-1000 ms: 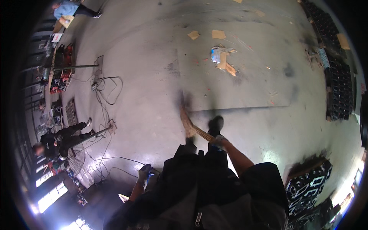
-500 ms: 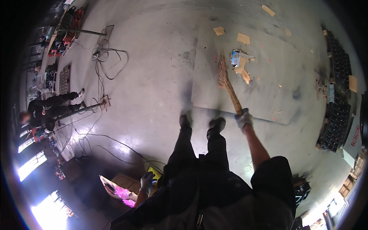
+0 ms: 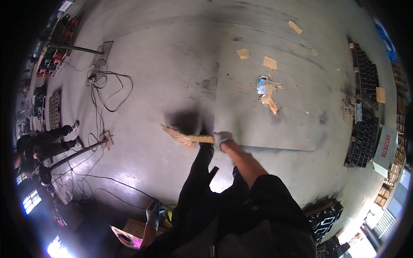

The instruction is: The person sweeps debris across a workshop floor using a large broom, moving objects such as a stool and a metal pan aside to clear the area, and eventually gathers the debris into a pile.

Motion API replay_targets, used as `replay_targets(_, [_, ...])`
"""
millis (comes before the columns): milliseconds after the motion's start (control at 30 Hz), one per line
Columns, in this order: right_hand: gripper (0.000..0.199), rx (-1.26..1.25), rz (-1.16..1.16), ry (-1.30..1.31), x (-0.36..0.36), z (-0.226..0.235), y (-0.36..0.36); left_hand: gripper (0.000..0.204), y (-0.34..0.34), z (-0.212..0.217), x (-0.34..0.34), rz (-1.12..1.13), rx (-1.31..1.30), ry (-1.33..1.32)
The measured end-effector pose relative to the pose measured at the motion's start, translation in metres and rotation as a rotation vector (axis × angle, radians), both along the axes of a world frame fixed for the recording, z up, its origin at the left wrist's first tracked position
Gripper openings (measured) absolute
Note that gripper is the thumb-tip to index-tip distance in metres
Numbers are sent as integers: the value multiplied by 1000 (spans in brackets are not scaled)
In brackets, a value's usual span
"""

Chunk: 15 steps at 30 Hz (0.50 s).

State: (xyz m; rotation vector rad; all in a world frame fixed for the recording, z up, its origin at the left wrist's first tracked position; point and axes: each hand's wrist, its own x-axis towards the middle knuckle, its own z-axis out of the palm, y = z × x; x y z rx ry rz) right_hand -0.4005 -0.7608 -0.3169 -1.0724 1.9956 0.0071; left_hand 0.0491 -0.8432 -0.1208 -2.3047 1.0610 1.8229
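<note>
The broom (image 3: 186, 137) has swung left; right hand (image 3: 223, 139) outstretched, gripping it.

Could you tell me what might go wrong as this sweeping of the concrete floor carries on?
The loose cables on the floor left of the broom could snag its bristles or trip a step. The right hand grips the broom alone, so control may be weak. The scraps lie far off and might be missed.

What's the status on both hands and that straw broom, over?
Right gloved hand shut on short straw hand broom, bristles out to the left above grey concrete floor. Left gloved hand low, grip unclear. Cardboard scraps ahead right.
</note>
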Motion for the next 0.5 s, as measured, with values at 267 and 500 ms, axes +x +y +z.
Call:
replay_targets(267, [25, 149, -640, 333, -157, 2, 73, 21, -13, -30, 75, -443, -77, -26])
replay_targets(500, [29, -170, -913, 324, -100, 72, -14, 31, -29, -20, 7, 196, 211, 172])
